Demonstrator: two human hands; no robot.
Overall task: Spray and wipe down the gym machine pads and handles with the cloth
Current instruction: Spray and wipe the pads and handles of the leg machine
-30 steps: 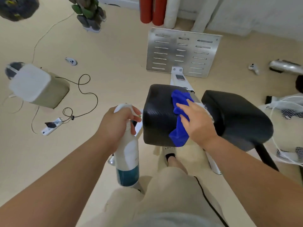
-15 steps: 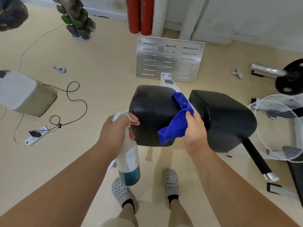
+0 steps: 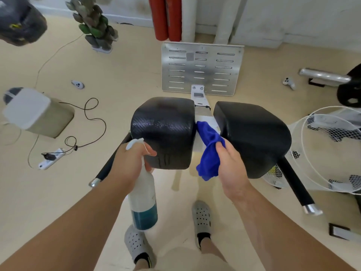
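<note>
Two black padded cushions of the gym machine sit side by side in front of me, the left pad [image 3: 164,130] and the right pad [image 3: 252,133]. My right hand [image 3: 232,167] grips a bunched blue cloth [image 3: 209,151] in the gap between them, against the inner side of the right pad. My left hand [image 3: 132,163] holds a white spray bottle [image 3: 143,196] with teal liquid upright, just below the left pad's front corner. Black handles with chrome ends stick out at lower left [image 3: 105,171] and lower right [image 3: 295,184].
A slotted metal footplate [image 3: 203,69] stands behind the pads. A power strip and looping cable [image 3: 52,157] lie on the floor at left beside a white box [image 3: 33,110]. A white wire fan guard [image 3: 332,149] and weight plate [image 3: 351,89] are at right. My feet [image 3: 201,218] stand below.
My right hand has drawn the cloth off the left pad's top and down into the gap beside the right pad. The view has tilted up, showing both my feet.
</note>
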